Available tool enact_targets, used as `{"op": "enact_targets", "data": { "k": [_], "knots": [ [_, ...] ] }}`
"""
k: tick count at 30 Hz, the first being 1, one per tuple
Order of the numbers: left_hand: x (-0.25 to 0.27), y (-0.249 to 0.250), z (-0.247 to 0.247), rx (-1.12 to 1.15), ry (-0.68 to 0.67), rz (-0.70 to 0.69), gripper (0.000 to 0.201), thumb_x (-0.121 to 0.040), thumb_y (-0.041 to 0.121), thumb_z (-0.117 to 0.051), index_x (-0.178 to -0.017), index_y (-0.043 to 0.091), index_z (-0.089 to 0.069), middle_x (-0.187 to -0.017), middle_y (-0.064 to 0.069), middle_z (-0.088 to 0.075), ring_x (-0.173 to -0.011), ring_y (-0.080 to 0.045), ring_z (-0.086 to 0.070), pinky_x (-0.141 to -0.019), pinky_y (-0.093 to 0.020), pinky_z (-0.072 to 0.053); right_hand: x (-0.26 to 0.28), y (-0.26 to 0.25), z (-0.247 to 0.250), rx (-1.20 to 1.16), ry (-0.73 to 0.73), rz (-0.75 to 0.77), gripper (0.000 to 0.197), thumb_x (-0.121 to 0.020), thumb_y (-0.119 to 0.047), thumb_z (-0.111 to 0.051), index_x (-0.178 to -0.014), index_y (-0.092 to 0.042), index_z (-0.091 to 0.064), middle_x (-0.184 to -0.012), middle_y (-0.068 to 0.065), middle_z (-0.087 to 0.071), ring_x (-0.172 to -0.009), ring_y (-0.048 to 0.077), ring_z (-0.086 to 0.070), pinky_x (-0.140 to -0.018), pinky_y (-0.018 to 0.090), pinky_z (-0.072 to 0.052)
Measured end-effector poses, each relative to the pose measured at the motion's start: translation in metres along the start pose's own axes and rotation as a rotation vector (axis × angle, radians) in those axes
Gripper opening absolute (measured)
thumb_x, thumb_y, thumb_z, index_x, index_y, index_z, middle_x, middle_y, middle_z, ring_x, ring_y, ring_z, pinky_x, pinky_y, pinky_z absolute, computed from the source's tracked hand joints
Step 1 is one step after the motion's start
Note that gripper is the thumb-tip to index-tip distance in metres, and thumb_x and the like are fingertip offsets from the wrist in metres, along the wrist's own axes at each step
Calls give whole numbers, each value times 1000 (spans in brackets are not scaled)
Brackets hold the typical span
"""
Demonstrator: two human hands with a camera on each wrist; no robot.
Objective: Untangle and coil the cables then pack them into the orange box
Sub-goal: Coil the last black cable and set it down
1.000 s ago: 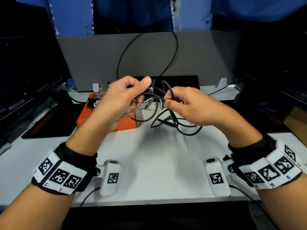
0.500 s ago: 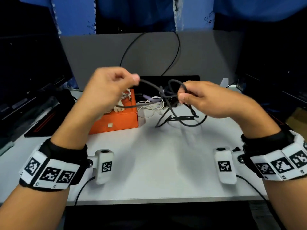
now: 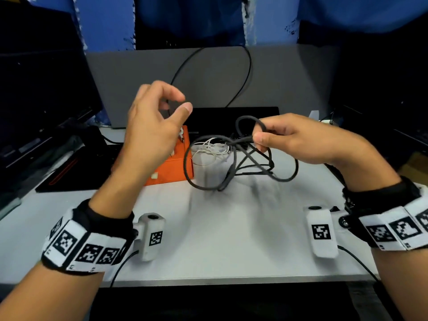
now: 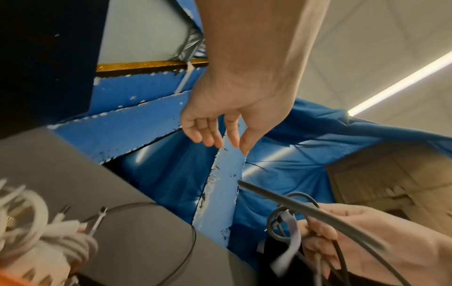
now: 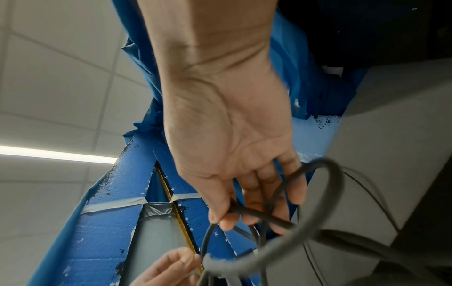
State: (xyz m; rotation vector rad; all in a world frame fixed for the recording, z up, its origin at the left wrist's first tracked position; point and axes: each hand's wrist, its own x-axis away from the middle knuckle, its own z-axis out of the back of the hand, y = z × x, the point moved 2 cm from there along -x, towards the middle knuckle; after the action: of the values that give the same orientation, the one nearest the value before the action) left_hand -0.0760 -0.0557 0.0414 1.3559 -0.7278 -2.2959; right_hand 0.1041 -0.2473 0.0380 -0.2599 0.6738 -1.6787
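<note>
- Pinching the black cable [image 3: 234,158] between thumb and fingers, my right hand [image 3: 298,142] sits right of centre in the head view, raised above the white table [image 3: 231,228]
- From that pinch a small loop stands up above the fingertips, while the rest of the cable hangs in tangled loops down to the table at the middle of the frame
- In the right wrist view I see the fingers [image 5: 247,209] curled round several black strands, one thick loop sweeping across the lower right
- My left hand [image 3: 155,126] is raised at centre left of the head view with nothing in it; fingers loosely bent, thumb and forefinger apart
- The left wrist view confirms it: the fingers [image 4: 208,133] hang relaxed and bare at upper centre, and the cable's free end pokes up below them without touching
- The orange box [image 3: 171,167] rests on the table just behind the left hand, partly hidden by it, its lid off
- A bundle of white cables [image 3: 208,149] lies on the table between the box and the black tangle
</note>
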Motion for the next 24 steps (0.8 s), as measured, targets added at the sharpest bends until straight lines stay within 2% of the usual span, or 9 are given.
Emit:
{"op": "enact_targets", "data": {
  "k": [2, 4, 7, 9, 12, 17, 20, 22, 24],
  "knots": [
    [6, 10, -1, 19, -94, -76, 11, -94, 31, -71, -89, 24, -67, -92, 10, -65, -80, -2, -58, -73, -15, -46, -1, 3, 0, -27, 24, 1, 29, -103, -42, -50, -86, -21, -61, -81, 0, -62, -86, 38, -58, -84, 60, -49],
    [16, 19, -7, 67, -332, -60, 20, -94, 39, -71, -83, 23, -70, -77, 6, -69, -70, -9, -62, -70, -32, -53, -2, 6, 0, -71, 57, -11, 28, -101, -42, -48, -82, -25, -60, -80, -2, -61, -79, 29, -59, -77, 51, -50],
    [27, 25, -19, -33, -522, -50, 18, -91, 49, -71, -89, 31, -73, -83, 14, -72, -79, -7, -69, -76, -40, -58, -4, 7, -3, -133, 87, -14, 32, -105, -43, -47, -79, -26, -56, -76, 3, -54, -71, 22, -48, -69, 40, -40],
    [29, 23, -25, -72, -520, -49, 14, -91, 49, -71, -93, 35, -72, -83, 21, -71, -83, -1, -68, -80, -39, -59, -6, 7, -5, -175, 94, -23, 36, -108, -38, -45, -80, -17, -51, -75, 3, -44, -69, 23, -39, -65, 36, -34],
    [28, 14, -31, -28, -456, -27, 6, -96, 34, -69, -102, 34, -69, -82, 18, -71, -82, 2, -69, -80, -41, -60, -7, 8, -7, -223, 84, -38, 38, -111, -35, -44, -80, -12, -46, -73, 0, -37, -64, 19, -31, -58, 31, -28],
    [31, 13, -40, 126, -433, 2, 26, -92, 28, -76, -108, 28, -56, -103, 9, -71, -80, -17, -72, -77, -50, -59, -4, 0, -9, -278, 5, -1, 36, -112, -27, -43, -82, -10, -52, -71, 3, -37, -57, 13, -30, -51, 23, -25],
    [27, 12, -39, 297, -474, 36, 16, -91, 17, -75, -102, 18, -63, -97, -6, -74, -86, -28, -74, -85, -55, -58, -3, -3, -8, -253, 39, 5, 33, -110, -28, -47, -83, -15, -60, -63, -8, -41, -55, 11, -32, -50, 19, -28],
    [23, 13, -33, 466, -541, 71, 12, -94, 1, -68, -103, 8, -65, -105, -15, -76, -95, -30, -75, -92, -48, -60, -4, -3, -5, -181, 132, 13, 32, -108, -31, -53, -87, -11, -64, -59, -10, -49, -53, 9, -40, -52, 19, -35],
    [21, 16, -27, 552, -599, 88, 18, -95, -11, -59, -107, 0, -64, -111, -18, -75, -99, -31, -75, -90, -38, -61, -7, -2, -5, -157, 225, 31, 34, -106, -34, -57, -91, -5, -65, -72, 7, -64, -64, 26, -56, -64, 35, -49]
  ]
}}
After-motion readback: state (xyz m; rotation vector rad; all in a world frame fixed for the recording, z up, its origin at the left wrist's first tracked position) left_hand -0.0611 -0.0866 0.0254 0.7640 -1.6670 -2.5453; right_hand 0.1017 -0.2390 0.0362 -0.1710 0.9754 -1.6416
